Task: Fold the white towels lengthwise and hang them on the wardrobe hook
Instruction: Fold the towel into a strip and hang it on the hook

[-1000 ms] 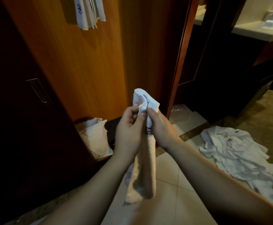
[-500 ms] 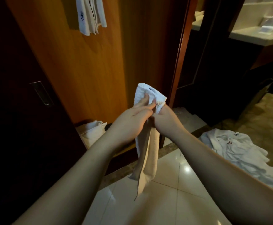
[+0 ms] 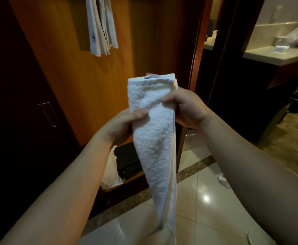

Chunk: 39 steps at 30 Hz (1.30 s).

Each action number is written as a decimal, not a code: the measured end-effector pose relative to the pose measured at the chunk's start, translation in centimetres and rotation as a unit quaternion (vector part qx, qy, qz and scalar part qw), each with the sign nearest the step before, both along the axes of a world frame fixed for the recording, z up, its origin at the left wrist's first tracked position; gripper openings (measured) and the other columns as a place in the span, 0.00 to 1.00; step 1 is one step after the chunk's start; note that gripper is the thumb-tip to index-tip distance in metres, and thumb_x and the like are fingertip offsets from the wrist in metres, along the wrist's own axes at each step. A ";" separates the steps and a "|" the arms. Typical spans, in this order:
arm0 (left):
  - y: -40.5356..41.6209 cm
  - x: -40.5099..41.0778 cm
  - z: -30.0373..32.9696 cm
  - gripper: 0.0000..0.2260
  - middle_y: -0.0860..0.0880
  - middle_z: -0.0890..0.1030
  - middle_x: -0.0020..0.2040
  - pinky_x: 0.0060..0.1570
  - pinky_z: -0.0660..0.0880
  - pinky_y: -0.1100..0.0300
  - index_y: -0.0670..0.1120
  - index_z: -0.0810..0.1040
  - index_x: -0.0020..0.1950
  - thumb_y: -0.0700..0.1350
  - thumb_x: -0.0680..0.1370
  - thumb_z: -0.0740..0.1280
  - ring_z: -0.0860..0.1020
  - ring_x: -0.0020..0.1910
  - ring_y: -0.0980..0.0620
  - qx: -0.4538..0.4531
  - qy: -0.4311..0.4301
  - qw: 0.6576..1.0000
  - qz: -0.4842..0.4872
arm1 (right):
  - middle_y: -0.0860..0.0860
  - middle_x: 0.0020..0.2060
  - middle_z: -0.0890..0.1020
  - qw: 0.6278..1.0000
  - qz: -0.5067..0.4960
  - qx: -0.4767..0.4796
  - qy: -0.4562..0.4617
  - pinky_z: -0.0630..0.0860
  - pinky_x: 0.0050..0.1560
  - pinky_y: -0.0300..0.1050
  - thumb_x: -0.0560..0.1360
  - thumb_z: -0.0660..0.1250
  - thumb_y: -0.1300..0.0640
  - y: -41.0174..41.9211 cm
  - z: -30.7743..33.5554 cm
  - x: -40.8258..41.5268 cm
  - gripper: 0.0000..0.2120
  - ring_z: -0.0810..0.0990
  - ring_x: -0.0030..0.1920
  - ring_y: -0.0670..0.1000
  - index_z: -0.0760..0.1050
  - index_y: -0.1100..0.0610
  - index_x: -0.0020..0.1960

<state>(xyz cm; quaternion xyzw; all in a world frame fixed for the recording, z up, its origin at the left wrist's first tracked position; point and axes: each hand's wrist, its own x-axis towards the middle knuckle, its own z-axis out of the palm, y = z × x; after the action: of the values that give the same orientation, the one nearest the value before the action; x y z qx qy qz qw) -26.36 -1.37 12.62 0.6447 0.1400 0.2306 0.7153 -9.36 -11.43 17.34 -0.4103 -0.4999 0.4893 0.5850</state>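
White towel [image 3: 153,131] between gripping fingers [image 3: 169,99]

Two hands [image 3: 121,128] [image 3: 187,110], one held towel [image 3: 153,138], one hanging towel bundle [image 3: 100,27], one door handle [image 3: 50,114].

I can read no text from here. The nearest thing to a label is a small blue embroidered mark [image 3: 93,39] on the hanging towels [image 3: 101,29], up and to the left of my left hand [image 3: 121,126]; its strokes are too small to make out as letters. A dark tag edge shows at the top of the held towel [image 3: 153,131], illegible.
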 end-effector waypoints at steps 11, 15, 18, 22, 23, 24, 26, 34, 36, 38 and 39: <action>-1.6 0.8 3.8 0.16 0.44 0.87 0.51 0.42 0.83 0.51 0.44 0.79 0.60 0.50 0.76 0.72 0.86 0.51 0.43 -0.112 -0.037 0.980 0.163 | 0.56 0.69 0.76 0.993 -0.099 -0.024 0.052 0.66 0.73 0.59 0.64 0.77 0.41 -0.2 -6.4 0.2 0.45 0.73 0.71 0.55 0.63 0.55 0.75; -1.7 0.8 5.6 0.14 0.45 0.87 0.48 0.35 0.83 0.50 0.45 0.77 0.61 0.48 0.77 0.71 0.86 0.47 0.45 -0.134 -0.039 0.970 0.200 | 0.54 0.53 0.75 0.982 -0.185 -0.019 -0.030 0.73 0.62 0.49 0.63 0.74 0.38 -0.5 -10.5 -0.9 0.30 0.77 0.55 0.49 0.66 0.46 0.59; -1.7 1.0 6.8 0.12 0.47 0.87 0.47 0.32 0.82 0.52 0.47 0.77 0.60 0.48 0.78 0.71 0.86 0.44 0.47 -0.119 -0.038 0.969 0.213 | 0.45 0.56 0.79 0.967 -0.210 -0.023 -0.146 0.78 0.58 0.42 0.63 0.73 0.33 -0.6 -11.0 -1.5 0.27 0.81 0.54 0.41 0.66 0.37 0.56; -1.6 1.1 8.3 0.09 0.49 0.87 0.47 0.39 0.81 0.50 0.49 0.78 0.58 0.48 0.79 0.69 0.86 0.45 0.49 -0.082 -0.033 0.973 0.215 | 0.41 0.70 0.69 0.903 -0.320 0.039 -0.285 0.65 0.61 0.29 0.75 0.72 0.43 -0.1 -10.4 -2.0 0.21 0.68 0.67 0.38 0.70 0.46 0.64; -1.6 1.0 8.7 0.09 0.49 0.87 0.47 0.42 0.80 0.48 0.49 0.78 0.58 0.48 0.79 0.69 0.86 0.45 0.49 -0.074 -0.034 0.973 0.214 | 0.40 0.70 0.66 0.893 -0.337 0.053 -0.295 0.62 0.58 0.25 0.76 0.71 0.45 0.0 -10.1 -2.1 0.21 0.64 0.67 0.36 0.71 0.49 0.65; -1.5 1.0 9.0 0.09 0.49 0.87 0.47 0.45 0.79 0.47 0.49 0.78 0.58 0.48 0.79 0.69 0.86 0.45 0.49 -0.067 -0.033 0.974 0.215 | 0.39 0.69 0.64 0.887 -0.346 0.057 -0.301 0.63 0.54 0.23 0.77 0.71 0.45 0.1 -9.8 -2.3 0.21 0.62 0.66 0.34 0.69 0.49 0.66; -1.4 0.8 9.5 0.08 0.50 0.87 0.47 0.46 0.79 0.47 0.50 0.78 0.58 0.48 0.80 0.69 0.86 0.45 0.50 -0.053 -0.034 0.974 0.216 | 0.37 0.67 0.62 0.886 -0.355 0.056 -0.293 0.67 0.46 0.23 0.76 0.71 0.44 0.1 -9.2 -2.9 0.21 0.63 0.62 0.33 0.64 0.42 0.63; -0.9 -0.1 10.9 0.13 0.50 0.87 0.49 0.47 0.80 0.47 0.50 0.78 0.61 0.50 0.78 0.71 0.86 0.47 0.50 -0.033 -0.039 0.974 0.220 | 0.47 0.44 0.79 0.870 -0.354 0.105 -0.327 0.76 0.41 0.41 0.79 0.66 0.52 0.6 -7.8 -3.7 0.03 0.78 0.44 0.44 0.76 0.51 0.49; -0.8 -0.5 11.2 0.15 0.50 0.87 0.49 0.45 0.81 0.48 0.49 0.78 0.62 0.50 0.77 0.72 0.86 0.47 0.49 -0.034 -0.038 0.974 0.219 | 0.47 0.40 0.80 0.892 -0.340 0.099 -0.283 0.73 0.36 0.36 0.79 0.66 0.52 0.3 -7.3 -3.4 0.03 0.78 0.38 0.43 0.74 0.45 0.46; -0.5 -0.9 11.8 0.16 0.49 0.87 0.49 0.43 0.82 0.49 0.48 0.78 0.63 0.50 0.77 0.72 0.86 0.48 0.48 -0.034 -0.038 0.976 0.214 | 0.46 0.41 0.81 0.910 -0.333 0.101 -0.227 0.74 0.38 0.41 0.78 0.65 0.49 0.0 -7.0 -3.2 0.03 0.79 0.37 0.46 0.73 0.43 0.46; -0.5 -1.1 12.0 0.16 0.49 0.87 0.49 0.41 0.83 0.49 0.48 0.78 0.63 0.50 0.77 0.72 0.86 0.49 0.47 -0.035 -0.039 0.977 0.208 | 0.48 0.41 0.81 0.917 -0.332 0.097 -0.199 0.76 0.40 0.47 0.77 0.64 0.47 -0.1 -6.8 -3.2 0.02 0.80 0.39 0.49 0.73 0.42 0.46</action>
<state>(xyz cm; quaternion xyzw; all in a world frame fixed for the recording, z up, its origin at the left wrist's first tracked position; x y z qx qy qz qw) -27.47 -1.82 24.64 0.5668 0.2511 0.3944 0.6784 -12.55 -11.50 10.54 -0.5825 -0.4864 0.1244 0.6393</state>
